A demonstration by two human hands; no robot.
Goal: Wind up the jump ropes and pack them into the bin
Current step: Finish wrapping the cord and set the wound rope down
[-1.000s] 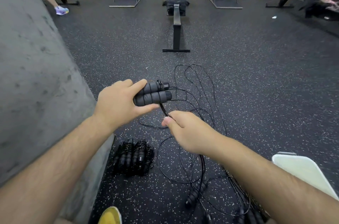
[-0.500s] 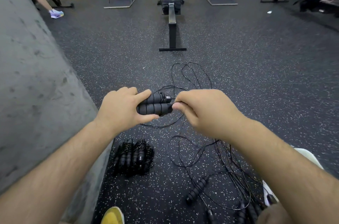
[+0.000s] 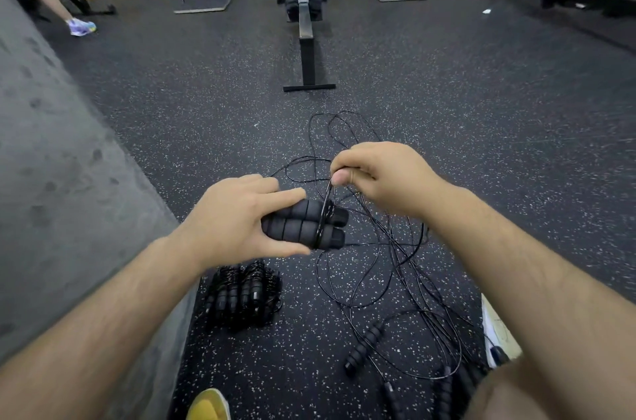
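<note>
Left hand [image 3: 237, 220] gripping paired foam handles [image 3: 303, 228] above floor; right hand [image 3: 378, 175] pinching cord [image 3: 325, 199] looped over them. Tangled ropes [image 3: 395, 268] below likely to snag, loosening the wrap.

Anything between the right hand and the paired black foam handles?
Head view: only a short run of thin black cord, from right hand to foam handles in left hand.
</note>
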